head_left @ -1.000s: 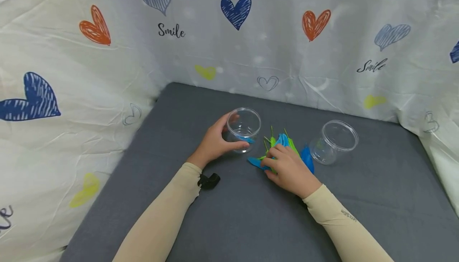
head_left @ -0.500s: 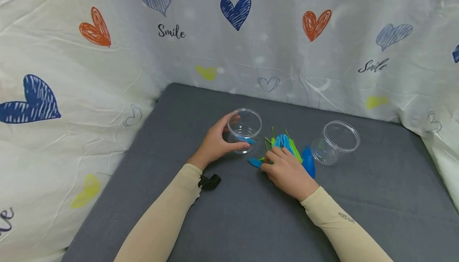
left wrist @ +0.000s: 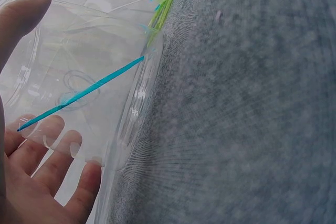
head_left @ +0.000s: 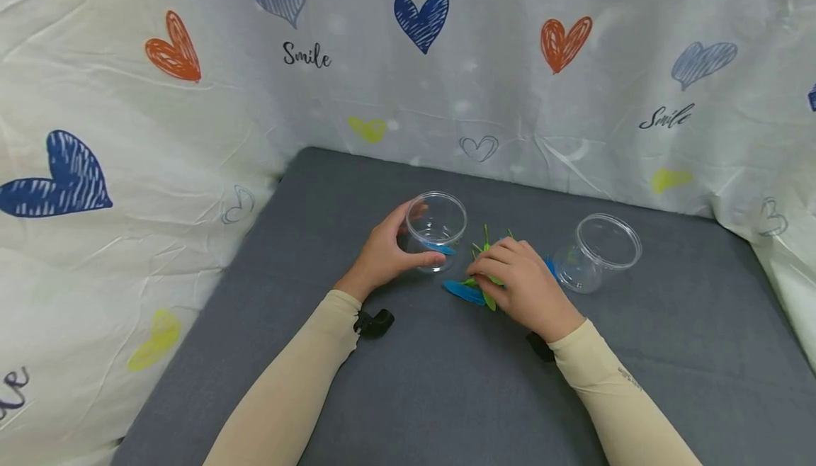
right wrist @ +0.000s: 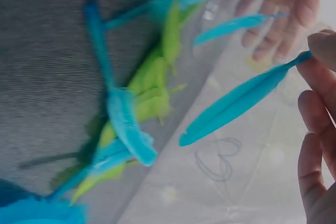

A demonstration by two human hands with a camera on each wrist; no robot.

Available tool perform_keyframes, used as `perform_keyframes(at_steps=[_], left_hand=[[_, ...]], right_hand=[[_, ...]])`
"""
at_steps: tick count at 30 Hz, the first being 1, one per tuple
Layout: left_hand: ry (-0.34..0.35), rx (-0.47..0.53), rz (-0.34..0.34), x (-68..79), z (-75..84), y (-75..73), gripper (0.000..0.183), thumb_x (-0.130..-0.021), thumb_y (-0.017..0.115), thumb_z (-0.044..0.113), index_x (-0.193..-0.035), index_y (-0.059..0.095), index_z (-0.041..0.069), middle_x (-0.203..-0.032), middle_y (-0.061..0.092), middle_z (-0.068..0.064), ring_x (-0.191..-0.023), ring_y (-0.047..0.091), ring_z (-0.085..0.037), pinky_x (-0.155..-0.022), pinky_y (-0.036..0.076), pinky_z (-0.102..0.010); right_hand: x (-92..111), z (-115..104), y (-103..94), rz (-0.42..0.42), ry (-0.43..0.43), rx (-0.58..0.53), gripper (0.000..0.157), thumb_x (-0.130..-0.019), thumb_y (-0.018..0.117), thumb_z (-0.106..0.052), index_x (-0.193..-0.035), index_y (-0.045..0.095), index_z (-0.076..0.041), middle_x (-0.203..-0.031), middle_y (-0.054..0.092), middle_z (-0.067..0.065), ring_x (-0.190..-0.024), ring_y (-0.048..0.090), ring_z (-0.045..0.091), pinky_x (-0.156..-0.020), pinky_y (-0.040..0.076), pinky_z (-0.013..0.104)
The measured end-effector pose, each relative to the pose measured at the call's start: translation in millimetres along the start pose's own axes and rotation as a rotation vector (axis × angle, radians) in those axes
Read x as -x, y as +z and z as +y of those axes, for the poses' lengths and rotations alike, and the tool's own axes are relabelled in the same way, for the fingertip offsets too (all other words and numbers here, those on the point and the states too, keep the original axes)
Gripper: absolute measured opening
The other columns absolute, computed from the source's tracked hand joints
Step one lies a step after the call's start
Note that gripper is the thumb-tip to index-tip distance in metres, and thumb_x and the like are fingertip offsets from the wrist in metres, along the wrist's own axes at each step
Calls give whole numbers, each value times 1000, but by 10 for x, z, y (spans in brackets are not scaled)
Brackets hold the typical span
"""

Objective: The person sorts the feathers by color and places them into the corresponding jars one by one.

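My left hand (head_left: 384,252) holds a clear plastic cup (head_left: 436,219) upright on the table, thumb on the near side and fingers round the far side. Inside the cup lies one light-blue feather (left wrist: 84,93), slanting across it. My right hand (head_left: 524,283) is over a small pile of feathers. Between thumb and forefinger it pinches a blue feather (right wrist: 236,98) by the quill, best seen in the right wrist view. Below are green feathers (right wrist: 149,87) and blue feathers (right wrist: 126,124). Another blue feather (head_left: 464,292) sticks out on the pile's left side. The right hand hides much of the pile in the head view.
A second clear plastic cup (head_left: 605,243) stands right of the pile. The grey table (head_left: 446,395) meets a white curtain (head_left: 382,91) with printed hearts at the back and left. Dark wrist camera parts (head_left: 375,324) jut from the left sleeve.
The right hand has shifted slightly away from the near side and up from the pile, now with a feather pinched. The left hand and cup have stayed in place.
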State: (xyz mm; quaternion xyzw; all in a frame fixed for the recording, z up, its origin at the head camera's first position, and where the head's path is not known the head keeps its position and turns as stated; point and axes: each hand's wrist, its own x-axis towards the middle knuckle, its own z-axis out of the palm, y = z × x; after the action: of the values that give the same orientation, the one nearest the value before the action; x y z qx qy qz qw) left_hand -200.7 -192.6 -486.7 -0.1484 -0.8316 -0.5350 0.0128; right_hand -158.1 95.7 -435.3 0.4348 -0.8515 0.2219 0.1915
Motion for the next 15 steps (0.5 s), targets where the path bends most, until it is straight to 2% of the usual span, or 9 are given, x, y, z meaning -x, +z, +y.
perform_keyframes(at_steps=[7,15], left_hand=[[7,2,-5,-24,23,6,108,-80,96,50,-168,33,43,-165,52,11,-152,49,-14,-122,43,-51],[-10,-3,2,1,24,3,108,-79,96,55,-166,33,47,-164,53,10,-151,50,-15,-121,44,-51]], right_hand=[[-99,37,-107,53,34,-45,18,-91,89,-11,-107,83,-17,-104,79,-4,-100,66,19,-81,50,39],[-271,50,-288,141,126,-178,20,-91,87,-7,-109,84,-16,-104,81,-4,-101,68,18,-91,56,42]])
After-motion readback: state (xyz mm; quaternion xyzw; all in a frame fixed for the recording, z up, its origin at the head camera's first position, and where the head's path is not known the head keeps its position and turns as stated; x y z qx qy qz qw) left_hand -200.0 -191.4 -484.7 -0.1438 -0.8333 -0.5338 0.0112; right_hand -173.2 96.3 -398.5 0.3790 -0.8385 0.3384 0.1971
